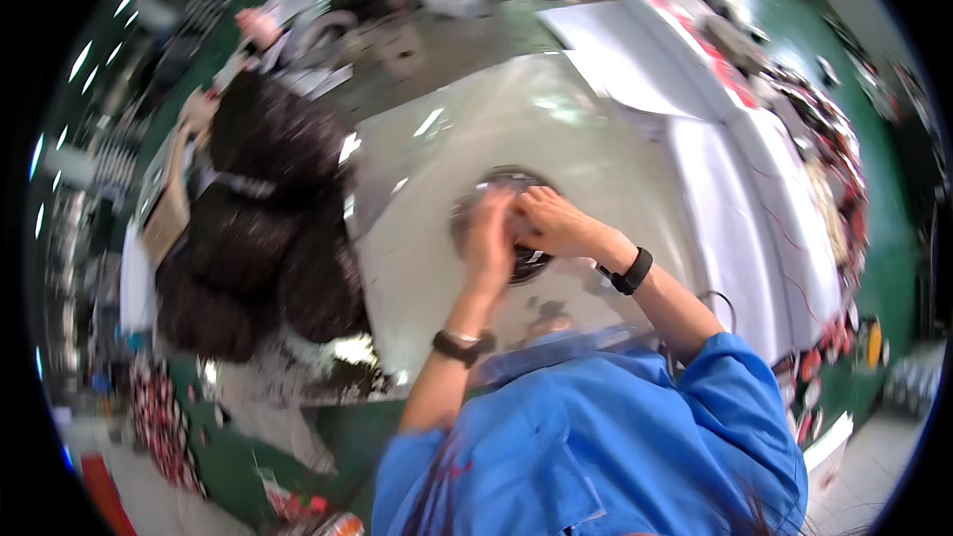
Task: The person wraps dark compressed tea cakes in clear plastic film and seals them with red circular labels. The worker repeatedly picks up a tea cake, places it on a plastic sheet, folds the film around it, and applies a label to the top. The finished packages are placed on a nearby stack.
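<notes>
A dark, round, shiny object [533, 265] lies on the pale sheet in front of me, its middle covered by my hands. I cannot make out its kind. My left hand [488, 240] is over its left side, the fingers smeared by motion. Curled fingers of my right hand [562, 224] press onto its upper right part, close to the left fingertips. Both wrists wear dark bands. What lies between the fingers is hidden.
Several plastic bags of dark material [268, 238] are piled on the left. White sheets [730, 228] and a long white roll line the right side. Assorted items, including a white plastic bag [457, 0], crowd the far end. A pale, glossy sheet [427, 159] covers the table.
</notes>
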`<state>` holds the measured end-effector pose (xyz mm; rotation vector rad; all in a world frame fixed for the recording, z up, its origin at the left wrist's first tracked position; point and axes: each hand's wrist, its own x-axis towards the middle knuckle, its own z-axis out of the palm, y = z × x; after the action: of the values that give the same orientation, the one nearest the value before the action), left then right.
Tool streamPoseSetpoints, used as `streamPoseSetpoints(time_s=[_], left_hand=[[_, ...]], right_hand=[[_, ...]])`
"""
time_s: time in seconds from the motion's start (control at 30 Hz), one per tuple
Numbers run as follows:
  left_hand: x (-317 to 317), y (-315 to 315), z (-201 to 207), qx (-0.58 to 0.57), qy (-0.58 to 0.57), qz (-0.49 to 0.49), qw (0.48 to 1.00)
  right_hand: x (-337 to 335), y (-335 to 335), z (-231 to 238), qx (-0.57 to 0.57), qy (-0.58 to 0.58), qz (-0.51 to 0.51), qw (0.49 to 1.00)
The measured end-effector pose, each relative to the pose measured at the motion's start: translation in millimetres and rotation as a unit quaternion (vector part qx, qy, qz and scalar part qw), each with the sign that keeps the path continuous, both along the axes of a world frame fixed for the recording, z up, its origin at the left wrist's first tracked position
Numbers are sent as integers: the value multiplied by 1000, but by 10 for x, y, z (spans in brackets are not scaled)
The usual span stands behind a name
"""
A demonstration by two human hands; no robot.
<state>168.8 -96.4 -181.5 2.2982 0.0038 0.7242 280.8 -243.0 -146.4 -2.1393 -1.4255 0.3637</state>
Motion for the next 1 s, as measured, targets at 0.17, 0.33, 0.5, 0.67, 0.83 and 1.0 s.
streamPoseSetpoints(time_s=[0.17, 0.33, 0.5, 0.67, 0.83, 1.0], left_hand=[[-53, 96, 100, 2, 49, 0, 999], [-12, 117, 71, 9, 80, -15, 997], [26, 141, 15, 15, 84, -22, 996], [-43, 159, 84, 10, 96, -7, 995], [-54, 160, 96, 5, 102, -10, 995], [-29, 144, 115, 21, 98, -14, 995]], right_hand=[[300, -1783, 527, 138, -16, -228, 964], [295, -4586, 74, 61, -93, -640, 761], [-464, -5879, -500, -42, -126, -703, 699], [-764, -5263, 107, 87, 93, -528, 840], [-855, -5025, 372, 243, 296, -439, 813], [-754, -5059, -107, 139, -106, -636, 752]])
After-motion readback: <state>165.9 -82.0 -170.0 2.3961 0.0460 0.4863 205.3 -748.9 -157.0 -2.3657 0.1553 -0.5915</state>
